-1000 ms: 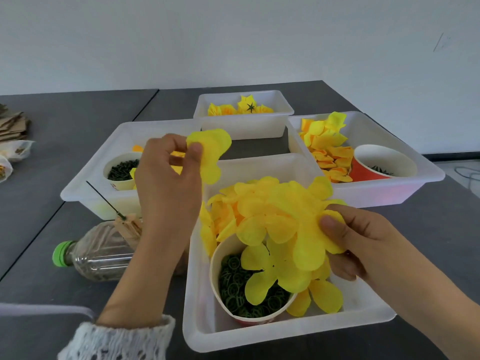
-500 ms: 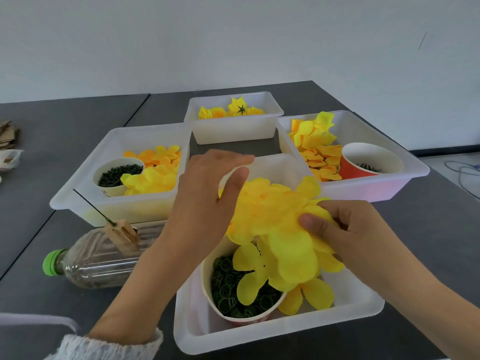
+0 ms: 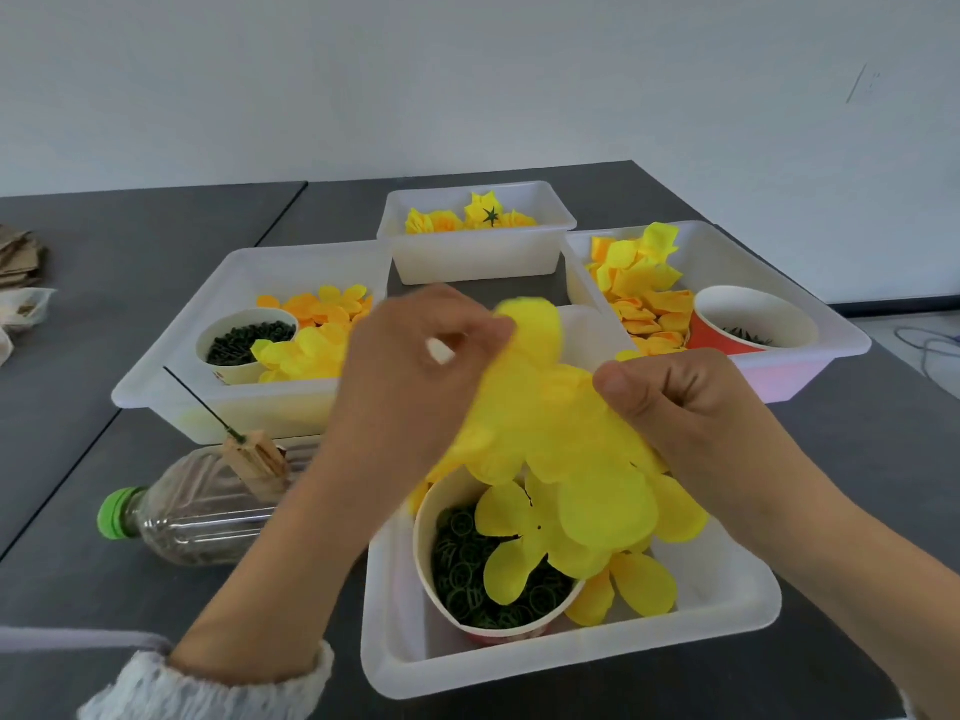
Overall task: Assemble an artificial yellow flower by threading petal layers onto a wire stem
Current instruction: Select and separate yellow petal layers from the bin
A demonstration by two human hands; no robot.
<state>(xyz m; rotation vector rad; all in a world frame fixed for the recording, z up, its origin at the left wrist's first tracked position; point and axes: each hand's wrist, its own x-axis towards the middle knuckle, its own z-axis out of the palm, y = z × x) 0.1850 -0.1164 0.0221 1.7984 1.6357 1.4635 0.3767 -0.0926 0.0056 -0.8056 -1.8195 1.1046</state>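
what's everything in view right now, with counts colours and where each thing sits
table: one, dark grey, under everything
trays: four, white plastic, near, left, far middle, right
petal layers: a bunch, yellow, held over the near tray; more lie in the trays
paper cup: one, white rim, near tray, holding dark green rings
second cup: one, white, left tray, holding dark green bits
red cup: one, right tray, dark green pieces inside
finished flowers: a few, yellow, far tray
bottle: one, clear with green cap, lying left of the near tray
wire stem: one, dark, stuck up from a tan clip on the bottle
left hand: pinches the petal layers
right hand: grips the petal layers
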